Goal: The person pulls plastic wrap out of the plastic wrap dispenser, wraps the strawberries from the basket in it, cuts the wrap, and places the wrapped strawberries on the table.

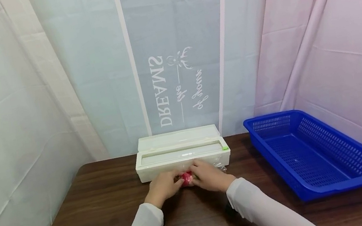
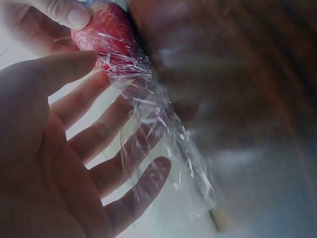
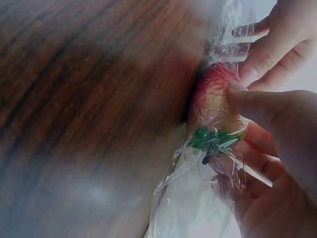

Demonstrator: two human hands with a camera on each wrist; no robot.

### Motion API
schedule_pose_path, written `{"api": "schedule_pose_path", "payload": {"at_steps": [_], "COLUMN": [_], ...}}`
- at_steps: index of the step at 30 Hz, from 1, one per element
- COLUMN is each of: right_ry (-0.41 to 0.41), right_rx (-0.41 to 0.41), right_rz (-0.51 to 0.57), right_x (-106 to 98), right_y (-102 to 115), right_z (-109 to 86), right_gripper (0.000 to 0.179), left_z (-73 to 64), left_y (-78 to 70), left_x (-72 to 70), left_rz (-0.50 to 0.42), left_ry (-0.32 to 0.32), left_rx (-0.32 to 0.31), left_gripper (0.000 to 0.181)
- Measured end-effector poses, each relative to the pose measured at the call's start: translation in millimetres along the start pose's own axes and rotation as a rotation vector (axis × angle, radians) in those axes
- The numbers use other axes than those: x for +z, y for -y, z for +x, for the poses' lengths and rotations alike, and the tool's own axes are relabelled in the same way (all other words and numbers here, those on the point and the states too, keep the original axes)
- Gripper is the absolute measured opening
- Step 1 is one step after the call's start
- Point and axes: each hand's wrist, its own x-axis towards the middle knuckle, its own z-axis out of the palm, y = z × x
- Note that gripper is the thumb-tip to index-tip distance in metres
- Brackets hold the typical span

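Observation:
A red strawberry with a green leafy top is wrapped in clear cling film, whose loose ends trail from both sides. My right hand grips the strawberry, thumb on its upper side and fingers underneath. My left hand pinches the other end of the strawberry with thumb and forefinger. Its remaining fingers spread behind the see-through film in the left wrist view. Just beyond both hands stands a white cling film box, lid raised, with a roll inside.
A blue plastic basket sits at the right of the dark wooden table. The box carries a small green slider at its right end. Printed cloth curtains enclose the table at the back and sides.

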Motion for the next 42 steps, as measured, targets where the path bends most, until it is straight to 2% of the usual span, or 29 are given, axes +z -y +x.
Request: {"api": "schedule_pose_path", "payload": {"at_steps": [4, 7, 14, 21, 23, 26, 31, 33, 35, 38, 42], "right_ry": [0.009, 0.017, 0.074, 0.107, 0.105, 0.086, 0.065, 0.061, 0.065, 0.081, 0.094], "right_rx": [0.012, 0.013, 0.037, 0.057, 0.057, 0.051, 0.044, 0.045, 0.052, 0.07, 0.092], "right_rz": [0.02, 0.046, 0.116, 0.146, 0.147, 0.149, 0.151, 0.156, 0.148, 0.148, 0.163], "right_x": [0.5, -0.3, -3.7, -5.1, -5.7, -5.3, -3.5, -3.6, -3.1, -2.5, -1.9], "right_y": [-2.0, -2.3, -4.3, -6.0, -5.9, -6.1, -6.7, -6.3, -6.5, -6.9, -7.5], "right_z": [0.3, -0.2, 3.0, 3.4, 2.9, 2.1, 2.8, 3.3, 3.5, 2.6, 1.6], "right_gripper": [0.026, 0.028, 0.033, 0.036, 0.037, 0.035, 0.036, 0.036, 0.036, 0.037, 0.039], "left_z": [-2.2, -3.8, -9.6, -16.6, -18.7, -21.1, -23.1, -22.5, -21.1, -19.8, -18.9], "left_y": [2.9, 4.7, 8.5, 17.5, 22.2, 31.6, 50.6, 57.4, 63.5, 71.2, 78.4], "left_x": [0.2, 0.8, -1.7, -18.2, -25.3, -35.9, -48.6, -50.0, -49.3, -46.0, -41.2], "left_rz": [-0.061, -0.086, -0.111, -0.071, -0.074, -0.088, -0.143, -0.188, -0.239, -0.323, -0.39], "left_ry": [0.064, 0.09, 0.072, 0.047, 0.025, -0.058, -0.307, -0.406, -0.469, -0.465, -0.379], "left_rx": [0.006, -0.003, -0.038, -0.098, -0.12, -0.171, -0.291, -0.302, -0.307, -0.315, -0.353], "left_gripper": [0.037, 0.042, 0.042, 0.032, 0.03, 0.024, 0.016, 0.023, 0.037, 0.058, 0.073]}}
